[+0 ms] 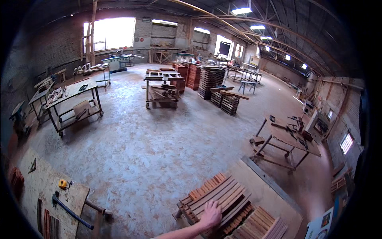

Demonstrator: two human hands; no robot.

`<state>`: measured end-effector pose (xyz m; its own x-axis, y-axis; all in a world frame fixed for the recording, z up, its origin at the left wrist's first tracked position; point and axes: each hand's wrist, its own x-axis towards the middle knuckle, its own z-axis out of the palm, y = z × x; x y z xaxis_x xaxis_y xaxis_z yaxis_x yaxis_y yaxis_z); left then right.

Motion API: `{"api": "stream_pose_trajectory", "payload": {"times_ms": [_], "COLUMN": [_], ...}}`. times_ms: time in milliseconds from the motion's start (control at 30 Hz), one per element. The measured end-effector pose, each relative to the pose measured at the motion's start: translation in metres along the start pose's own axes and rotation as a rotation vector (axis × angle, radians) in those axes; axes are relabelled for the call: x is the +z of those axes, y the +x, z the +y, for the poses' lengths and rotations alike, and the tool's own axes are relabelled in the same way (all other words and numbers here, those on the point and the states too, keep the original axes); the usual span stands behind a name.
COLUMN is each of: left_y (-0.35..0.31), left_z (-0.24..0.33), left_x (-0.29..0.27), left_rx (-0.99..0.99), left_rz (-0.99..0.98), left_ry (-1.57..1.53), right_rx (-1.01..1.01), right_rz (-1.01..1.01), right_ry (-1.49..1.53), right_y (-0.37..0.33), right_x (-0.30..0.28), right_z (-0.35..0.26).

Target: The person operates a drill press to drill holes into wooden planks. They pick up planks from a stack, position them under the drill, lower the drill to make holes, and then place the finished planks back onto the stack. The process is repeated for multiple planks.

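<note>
My left hand [211, 214] reaches in from the lower edge onto a stack of long wooden slats [217, 190]. Its fingers are bent over one of the slats near the middle of the top layer, and their tips are partly hidden. Just right of the hand a dark gap shows between slats. Beside this stack, nearer the lower edge, lies a second pile of reddish-brown slats [258, 223]. Both piles rest on a pale bench top [254, 177]. My right hand is not in the picture.
At lower left, a worktable [43, 173] carries a hammer [71, 211], a yellow tape measure [62, 184] and dark wood strips. A tool-laden table [274, 131] stands at right. Farther off are wheeled tables [75, 89], a loaded cart [163, 75] and tall wood stacks [211, 77].
</note>
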<state>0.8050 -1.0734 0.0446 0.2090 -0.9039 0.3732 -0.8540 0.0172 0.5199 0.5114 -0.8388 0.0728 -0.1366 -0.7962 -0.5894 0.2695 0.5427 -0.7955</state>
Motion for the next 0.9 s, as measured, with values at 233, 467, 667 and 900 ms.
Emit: {"api": "stream_pose_trajectory", "payload": {"times_ms": [233,467,667,900], "left_y": [0.004,0.011,0.018,0.028], "left_z": [0.018,0.008,0.007,0.013], "left_x": [-0.033,-0.027,-0.030,-0.035], "left_rx": [0.102,-0.119,-0.189,-0.241], "left_rz": [0.176,-0.250,-0.297,-0.369], "left_ry": [0.372,0.240,0.255,0.250], "right_rx": [-0.098,-0.086,-0.059,-0.067], "right_rz": [-0.042,-0.096,-0.103,-0.108], "right_ry": [-0.209,-0.266,-0.223,-0.221], "right_y": [0.001,-0.002,0.008,0.022], "right_x": [0.080,0.089,0.051,0.015], "right_z": [-0.050,-0.053,-0.043,-0.026]}}
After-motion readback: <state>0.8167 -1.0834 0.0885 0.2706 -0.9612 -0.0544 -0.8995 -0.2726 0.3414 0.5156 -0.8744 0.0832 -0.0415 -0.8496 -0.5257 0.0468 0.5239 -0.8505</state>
